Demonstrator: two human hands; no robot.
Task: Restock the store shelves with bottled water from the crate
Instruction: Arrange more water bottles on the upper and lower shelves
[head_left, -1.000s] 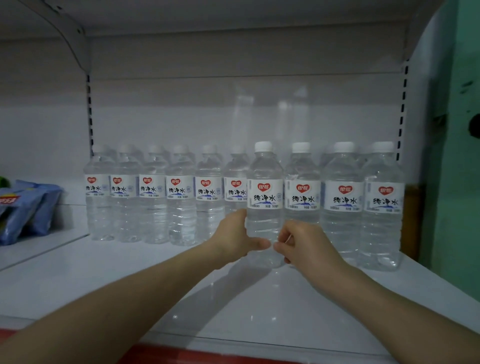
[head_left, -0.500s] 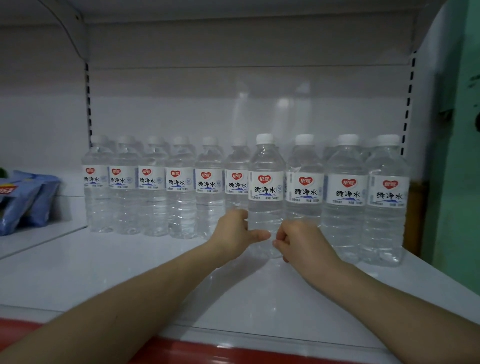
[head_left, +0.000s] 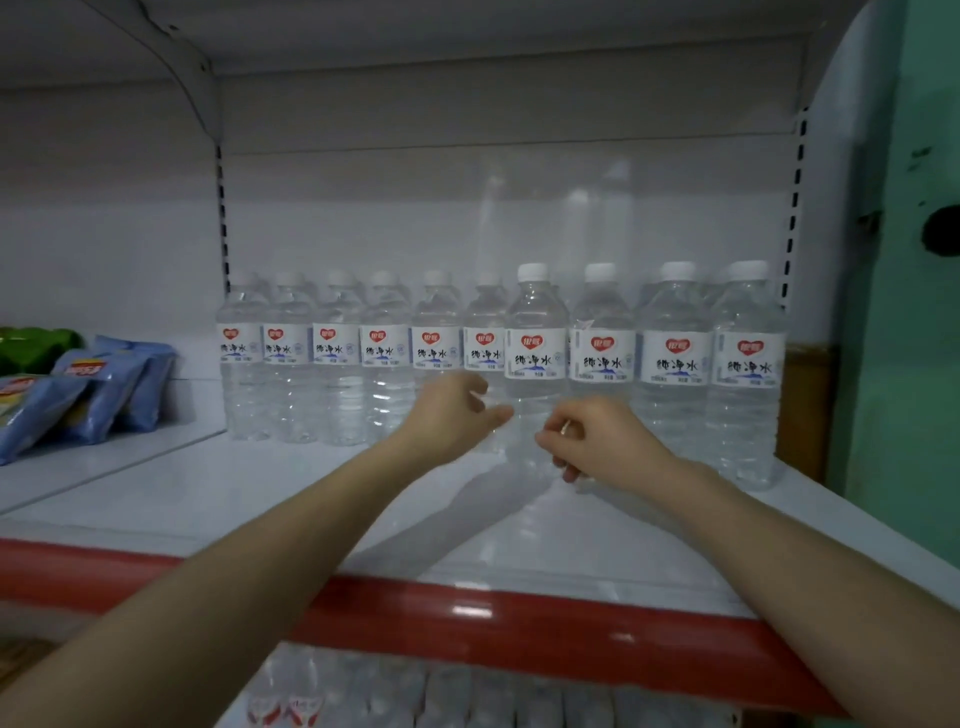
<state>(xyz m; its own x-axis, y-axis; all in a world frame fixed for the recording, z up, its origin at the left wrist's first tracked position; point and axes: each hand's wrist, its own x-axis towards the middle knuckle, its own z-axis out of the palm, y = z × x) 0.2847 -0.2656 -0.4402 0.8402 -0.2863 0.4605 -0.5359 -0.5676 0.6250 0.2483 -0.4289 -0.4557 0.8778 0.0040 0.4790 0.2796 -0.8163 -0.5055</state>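
Bottle (head_left: 535, 332) stands placed on the shelf (head_left: 260, 499) between left hand (head_left: 452, 415), grip loosely open, and right hand (head_left: 602, 436), curled, hold unclear; next, probably fetch another.

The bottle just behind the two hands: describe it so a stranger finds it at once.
On the white shelf with the red front edge, water bottles line the back. Four on the right stand nearer, with bright white caps. The bottle is the leftmost of those four, overlapping the farther row's last bottle.
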